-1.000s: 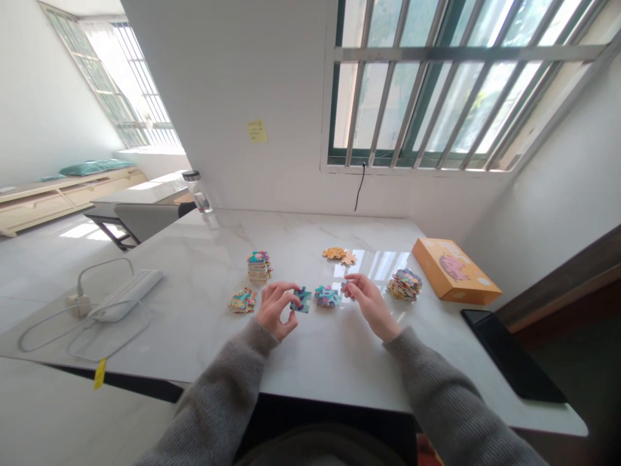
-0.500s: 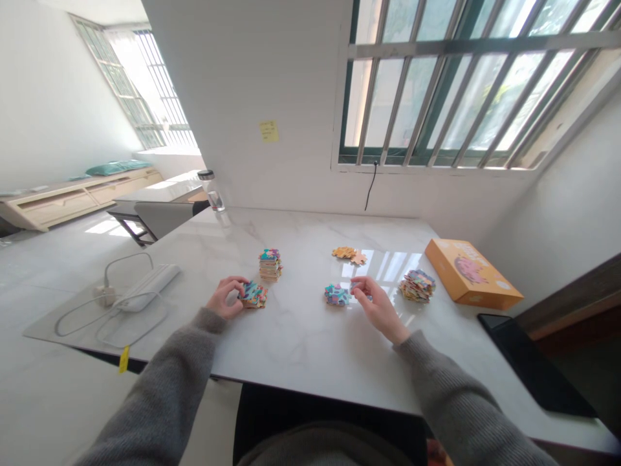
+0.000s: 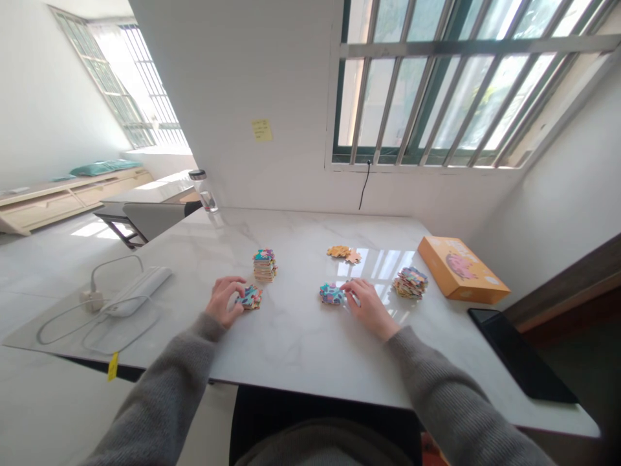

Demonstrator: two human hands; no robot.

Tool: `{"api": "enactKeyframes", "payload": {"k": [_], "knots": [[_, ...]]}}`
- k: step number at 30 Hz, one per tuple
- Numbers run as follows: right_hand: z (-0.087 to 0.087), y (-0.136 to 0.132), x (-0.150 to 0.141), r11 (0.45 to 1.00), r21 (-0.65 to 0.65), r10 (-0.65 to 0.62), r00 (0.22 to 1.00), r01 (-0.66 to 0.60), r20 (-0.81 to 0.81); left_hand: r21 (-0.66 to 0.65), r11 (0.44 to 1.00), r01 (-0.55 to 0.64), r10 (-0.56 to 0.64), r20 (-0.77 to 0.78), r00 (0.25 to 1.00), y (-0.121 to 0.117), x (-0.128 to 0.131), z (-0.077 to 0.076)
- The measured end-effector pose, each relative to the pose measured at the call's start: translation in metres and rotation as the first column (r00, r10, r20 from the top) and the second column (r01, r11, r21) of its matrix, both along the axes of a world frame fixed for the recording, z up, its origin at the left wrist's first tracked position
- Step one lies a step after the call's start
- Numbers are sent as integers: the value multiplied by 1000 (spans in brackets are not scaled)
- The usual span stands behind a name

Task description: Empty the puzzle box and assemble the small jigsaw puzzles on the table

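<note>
My left hand (image 3: 226, 301) is curled at the left edge of a low pile of colourful jigsaw puzzle pieces (image 3: 251, 298), with thumb and index finger on its edge. Just behind stands a taller, neat stack of puzzle pieces (image 3: 264, 266). My right hand (image 3: 367, 307) has its fingertips pinched together at the right edge of another small pile of blue and purple puzzle pieces (image 3: 330, 294). A puzzle piece seems to be between those fingertips, mostly hidden by them. To the right of this hand sits an uneven stack of puzzle pieces (image 3: 410, 283).
Orange puzzle pieces (image 3: 342, 253) lie farther back on the marble-patterned table (image 3: 291, 349). An orange box (image 3: 460, 268) and a black tablet-like slab (image 3: 521, 356) are at the right. A power strip (image 3: 138, 291) with cables lies left; a bottle (image 3: 204, 192) stands at the back.
My right hand has moved slightly left, its fingertips now meeting the edge of the blue and purple pile. My left hand's fingers have shifted slightly at their pile. The view has turned a little.
</note>
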State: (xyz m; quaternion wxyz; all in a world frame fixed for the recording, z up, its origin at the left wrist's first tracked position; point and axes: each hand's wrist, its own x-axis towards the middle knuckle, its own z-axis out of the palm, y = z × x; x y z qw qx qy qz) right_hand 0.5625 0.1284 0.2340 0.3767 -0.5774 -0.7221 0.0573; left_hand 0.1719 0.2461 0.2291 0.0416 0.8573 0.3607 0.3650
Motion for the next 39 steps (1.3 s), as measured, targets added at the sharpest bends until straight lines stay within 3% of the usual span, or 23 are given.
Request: {"api": "enactKeyframes", "payload": {"k": [4,7,11,15,20,29,34,39], "knots": [[-1,-1,0,999,-25,39,995,-37,95,66,989,129,-127,-38,991,-28,52,13],[-3,-1,1,997,-46,65,992,-61,105,20,966,258,-255,-103,961,-42,102,15],[-6,1,2,997,-42,68,993,-64,99,-52,943,328,-332,-87,939,-39,159,10],[-3,1,5,998,-9,61,995,-61,76,-70,938,340,-346,-93,934,-29,190,4],[5,-3,5,996,36,75,996,-77,45,-68,922,382,-383,-11,924,-27,194,-2],[16,-8,-1,976,98,208,971,-197,-118,-44,889,456,-449,118,886,-24,181,-2],[21,-11,-7,985,9,168,943,-173,-288,-32,885,465,-452,178,874,-35,184,4],[14,-6,-9,975,-91,139,873,-204,-468,11,871,492,-488,136,862,-45,188,4]]}}
